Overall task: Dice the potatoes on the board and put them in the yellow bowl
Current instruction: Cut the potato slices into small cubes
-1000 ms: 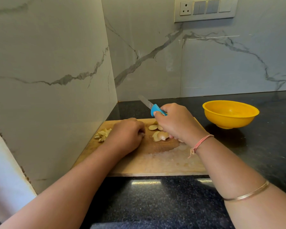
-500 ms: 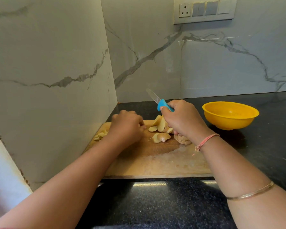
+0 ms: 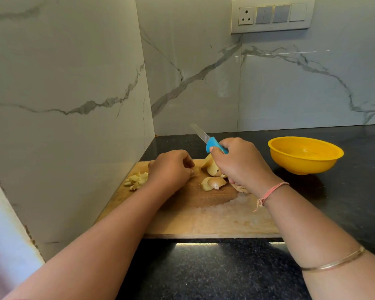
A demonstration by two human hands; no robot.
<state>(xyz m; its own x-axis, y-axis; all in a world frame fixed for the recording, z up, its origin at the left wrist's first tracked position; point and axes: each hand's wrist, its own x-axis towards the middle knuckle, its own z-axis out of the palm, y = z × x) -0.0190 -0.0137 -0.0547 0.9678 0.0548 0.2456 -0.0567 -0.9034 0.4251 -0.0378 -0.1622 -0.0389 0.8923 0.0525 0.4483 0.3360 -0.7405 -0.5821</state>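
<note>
A wooden cutting board [image 3: 204, 221] lies on the black counter. My right hand [image 3: 240, 163] grips a knife with a blue handle [image 3: 213, 145]; its blade points up and away to the left, off the board. My left hand [image 3: 171, 169] rests with curled fingers on the board and pinches a small potato piece [image 3: 195, 170] at its fingertips. Potato slices [image 3: 212, 182] lie between my hands, and more pieces [image 3: 210, 165] sit under my right hand. A heap of diced potato [image 3: 136, 180] lies at the board's left edge. The yellow bowl [image 3: 303, 156] stands to the right, apparently empty.
Marble walls close in on the left and behind; the board sits in their corner. A switch panel with a socket [image 3: 271, 15] hangs on the back wall. Black counter [image 3: 344, 202] stretches to the right and in front of the board.
My right hand lifted the knife slightly and shifted right, uncovering more potato slices. My left hand moved up the board toward those slices, away from the diced heap.
</note>
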